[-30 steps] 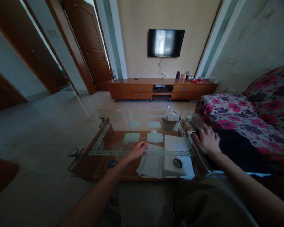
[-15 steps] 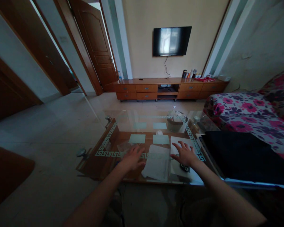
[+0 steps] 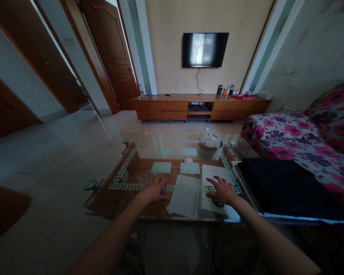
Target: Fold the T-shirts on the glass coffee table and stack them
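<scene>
My left hand point(image 3: 154, 189) reaches over the near part of a glass-topped coffee table point(image 3: 123, 186), fingers apart. To its right, my right hand point(image 3: 224, 191) is also spread over the glass, holding nothing. Whether either palm touches the glass, I cannot tell. White papers point(image 3: 185, 198) show between the hands, seemingly beneath the glass. Another white sheet point(image 3: 210, 172) lies around and behind my right hand. A dark round object point(image 3: 218, 203) peeks out under that hand, partly hidden by it. A tiny red spot shows by the left fingertips, too small to name.
Black cloth point(image 3: 283, 187) covers the table's right end, beside a floral sofa point(image 3: 286, 131). A bin point(image 3: 206, 151) shows beyond the glass. Farther back stand a low wooden cabinet point(image 3: 174, 107) with bottles point(image 3: 227, 90) and a wall television point(image 3: 205, 49).
The view has turned slightly, so the room sits a little farther left. My right hand has come down and nearer, covering more of the dark round object. Both hands stay spread.
</scene>
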Motion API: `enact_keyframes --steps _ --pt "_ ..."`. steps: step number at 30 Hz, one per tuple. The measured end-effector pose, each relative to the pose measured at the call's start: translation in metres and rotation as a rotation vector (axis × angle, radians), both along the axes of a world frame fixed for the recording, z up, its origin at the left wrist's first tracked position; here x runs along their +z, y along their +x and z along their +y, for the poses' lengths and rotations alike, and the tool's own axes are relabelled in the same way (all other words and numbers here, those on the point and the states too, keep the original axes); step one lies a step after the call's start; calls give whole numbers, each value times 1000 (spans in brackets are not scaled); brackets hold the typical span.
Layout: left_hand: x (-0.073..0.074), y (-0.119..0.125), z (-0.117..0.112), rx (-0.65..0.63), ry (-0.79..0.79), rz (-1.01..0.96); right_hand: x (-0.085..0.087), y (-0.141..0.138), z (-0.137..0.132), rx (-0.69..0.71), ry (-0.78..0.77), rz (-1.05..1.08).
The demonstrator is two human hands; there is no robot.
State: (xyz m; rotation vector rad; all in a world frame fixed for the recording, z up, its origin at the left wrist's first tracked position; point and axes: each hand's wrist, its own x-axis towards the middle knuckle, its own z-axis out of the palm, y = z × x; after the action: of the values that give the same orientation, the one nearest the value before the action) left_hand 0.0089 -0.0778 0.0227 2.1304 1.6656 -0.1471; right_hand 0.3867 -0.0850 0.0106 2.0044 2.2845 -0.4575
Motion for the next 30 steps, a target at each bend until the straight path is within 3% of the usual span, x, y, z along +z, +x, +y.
enact_keyframes --steps 24,27,30 --pt "6 -2 -9 -15 41 -21 -2 -8 -4 -4 -12 -11" --pt "4 -4 -10 -21 38 -17 16 -6 -3 -1 135 -22" --pt "3 -4 -11 -27 36 -27 52 14 2 -125 493 -86"
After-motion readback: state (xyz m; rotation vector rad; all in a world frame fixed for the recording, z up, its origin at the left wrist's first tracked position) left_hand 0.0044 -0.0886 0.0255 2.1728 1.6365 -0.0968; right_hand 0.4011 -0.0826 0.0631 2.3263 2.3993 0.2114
